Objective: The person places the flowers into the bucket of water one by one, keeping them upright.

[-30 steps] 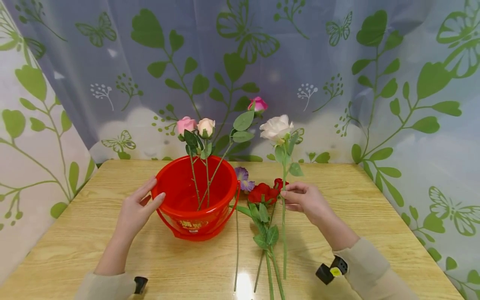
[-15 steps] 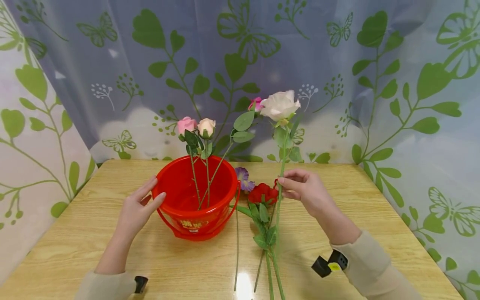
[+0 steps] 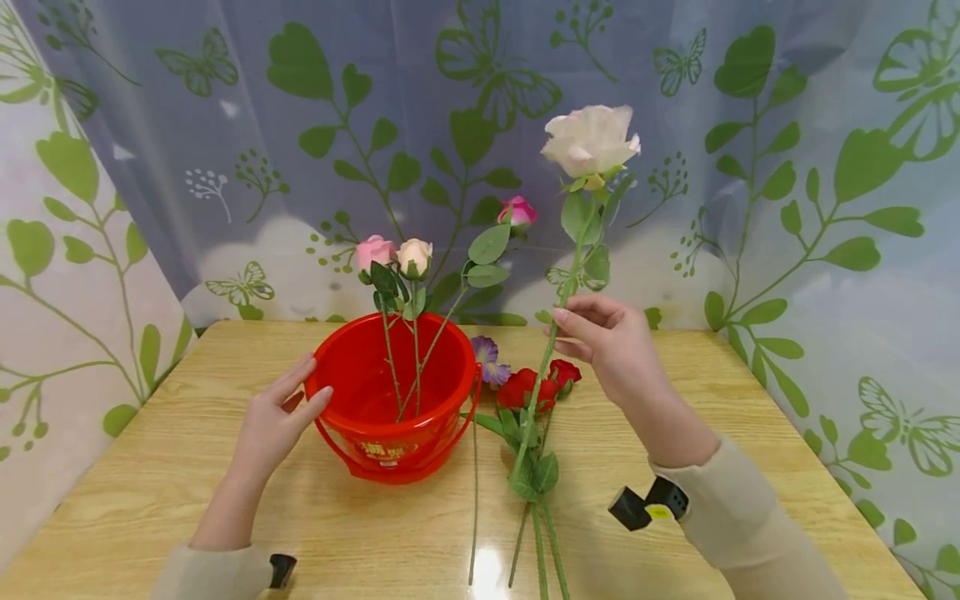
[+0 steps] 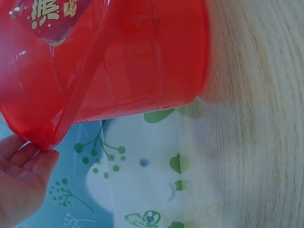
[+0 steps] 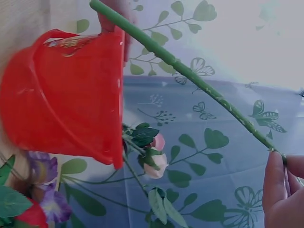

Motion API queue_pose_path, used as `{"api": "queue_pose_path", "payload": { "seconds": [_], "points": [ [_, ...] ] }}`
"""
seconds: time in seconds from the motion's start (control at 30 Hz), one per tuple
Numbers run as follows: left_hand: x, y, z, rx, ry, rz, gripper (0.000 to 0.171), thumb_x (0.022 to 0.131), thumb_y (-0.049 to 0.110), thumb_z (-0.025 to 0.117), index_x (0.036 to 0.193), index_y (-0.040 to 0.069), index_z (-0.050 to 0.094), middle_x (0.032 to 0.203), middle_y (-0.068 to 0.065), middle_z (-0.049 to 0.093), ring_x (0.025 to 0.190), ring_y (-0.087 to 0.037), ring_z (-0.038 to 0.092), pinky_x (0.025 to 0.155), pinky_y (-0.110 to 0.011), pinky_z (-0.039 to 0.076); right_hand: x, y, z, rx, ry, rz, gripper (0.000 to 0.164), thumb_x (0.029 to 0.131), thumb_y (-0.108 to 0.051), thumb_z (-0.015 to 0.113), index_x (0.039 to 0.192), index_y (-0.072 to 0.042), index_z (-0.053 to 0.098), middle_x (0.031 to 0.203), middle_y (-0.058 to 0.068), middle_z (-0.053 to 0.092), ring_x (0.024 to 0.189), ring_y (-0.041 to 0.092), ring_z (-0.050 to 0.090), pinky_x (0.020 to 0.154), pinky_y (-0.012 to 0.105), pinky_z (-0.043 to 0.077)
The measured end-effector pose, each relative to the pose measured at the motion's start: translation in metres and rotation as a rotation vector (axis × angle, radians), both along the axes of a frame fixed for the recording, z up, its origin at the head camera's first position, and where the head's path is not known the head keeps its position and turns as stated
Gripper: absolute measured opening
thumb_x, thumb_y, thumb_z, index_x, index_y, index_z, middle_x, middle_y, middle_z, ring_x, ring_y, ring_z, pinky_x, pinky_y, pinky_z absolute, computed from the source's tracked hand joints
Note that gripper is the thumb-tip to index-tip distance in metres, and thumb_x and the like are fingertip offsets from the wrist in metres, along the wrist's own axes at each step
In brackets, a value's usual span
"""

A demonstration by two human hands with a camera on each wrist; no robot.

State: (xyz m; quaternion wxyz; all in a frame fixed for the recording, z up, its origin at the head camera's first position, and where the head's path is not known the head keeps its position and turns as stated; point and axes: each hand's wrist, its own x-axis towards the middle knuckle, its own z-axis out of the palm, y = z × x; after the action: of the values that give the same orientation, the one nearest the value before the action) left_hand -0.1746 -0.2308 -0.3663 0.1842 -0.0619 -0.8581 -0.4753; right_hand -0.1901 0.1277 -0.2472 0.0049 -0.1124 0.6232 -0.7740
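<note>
A red plastic bucket [image 3: 390, 450] stands on the table, left of centre. My left hand [image 3: 273, 421] grips its left rim; in the left wrist view the thumb and fingers [image 4: 42, 164] pinch the rim where the handle joins. A white rose [image 3: 591, 143] is held up by my right hand [image 3: 618, 346], thumb and fingertips pinching its green stem [image 5: 204, 85]. The stem slants down to the left over the flowers on the table. Inside the bucket lean a pink rose [image 3: 375, 250], a cream rose [image 3: 414, 257] and a magenta rose [image 3: 517, 212].
Right of the bucket lie red roses [image 3: 525, 390] and a purple flower [image 3: 489, 360], their stems pointing toward the front edge. Behind the wooden table [image 3: 712, 500] hangs a curtain [image 3: 480, 75] printed with leaves and butterflies.
My right hand has lifted the white rose well up from low over the table, and its stem now tilts to the left. The left hand and bucket have stayed in place.
</note>
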Motion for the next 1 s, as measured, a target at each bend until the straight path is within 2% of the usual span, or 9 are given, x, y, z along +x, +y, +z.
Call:
{"api": "queue_pose_path", "payload": {
  "seconds": [0.13, 0.23, 0.5, 0.63, 1.0],
  "points": [
    [0.000, 0.000, -0.001, 0.005, 0.001, -0.002, 0.054, 0.083, 0.022, 0.063, 0.126, -0.004, 0.045, 0.130, -0.016, 0.043, 0.120, -0.029, 0.038, 0.084, -0.037, 0.042, -0.001, -0.006, 0.010, -0.071, 0.033, -0.003, 0.011, 0.084, 0.000, 0.057, 0.079, -0.008, 0.061, 0.077, 0.002, 0.060, 0.070, 0.015, 0.060, 0.067, 0.026, 0.053],
    [-0.001, 0.000, -0.001, 0.010, -0.003, -0.002, 0.054, 0.083, 0.023, 0.063, 0.127, -0.004, 0.045, 0.130, -0.016, 0.043, 0.120, -0.029, 0.038, 0.085, -0.038, 0.041, -0.003, -0.011, 0.017, -0.101, 0.055, -0.014, 0.004, 0.082, -0.003, 0.061, 0.080, -0.006, 0.061, 0.078, 0.004, 0.059, 0.071, 0.015, 0.059, 0.066, 0.024, 0.053],
    [-0.001, -0.001, -0.001, 0.003, 0.006, -0.004, 0.053, 0.083, 0.022, 0.063, 0.126, -0.004, 0.045, 0.130, -0.016, 0.043, 0.120, -0.029, 0.038, 0.085, -0.038, 0.041, -0.006, -0.020, 0.027, -0.192, 0.096, -0.033, 0.006, 0.082, 0.000, 0.060, 0.081, -0.005, 0.062, 0.079, 0.006, 0.062, 0.072, 0.017, 0.061, 0.065, 0.023, 0.053],
    [-0.001, -0.001, -0.001, 0.003, 0.009, -0.002, 0.054, 0.083, 0.022, 0.063, 0.126, -0.004, 0.045, 0.130, -0.016, 0.043, 0.120, -0.029, 0.038, 0.085, -0.038, 0.041, -0.008, -0.023, 0.031, -0.222, 0.124, -0.044, 0.002, 0.081, -0.002, 0.062, 0.082, -0.003, 0.061, 0.079, 0.007, 0.061, 0.072, 0.018, 0.062, 0.065, 0.024, 0.053],
    [-0.001, -0.001, -0.002, 0.004, 0.012, -0.002, 0.053, 0.083, 0.021, 0.063, 0.126, -0.004, 0.045, 0.130, -0.016, 0.043, 0.119, -0.029, 0.039, 0.084, -0.037, 0.042, -0.022, -0.029, 0.028, -0.313, 0.124, -0.088, 0.003, 0.080, 0.001, 0.062, 0.079, -0.002, 0.062, 0.076, 0.008, 0.061, 0.070, 0.018, 0.062, 0.063, 0.024, 0.053]
  ]
}}
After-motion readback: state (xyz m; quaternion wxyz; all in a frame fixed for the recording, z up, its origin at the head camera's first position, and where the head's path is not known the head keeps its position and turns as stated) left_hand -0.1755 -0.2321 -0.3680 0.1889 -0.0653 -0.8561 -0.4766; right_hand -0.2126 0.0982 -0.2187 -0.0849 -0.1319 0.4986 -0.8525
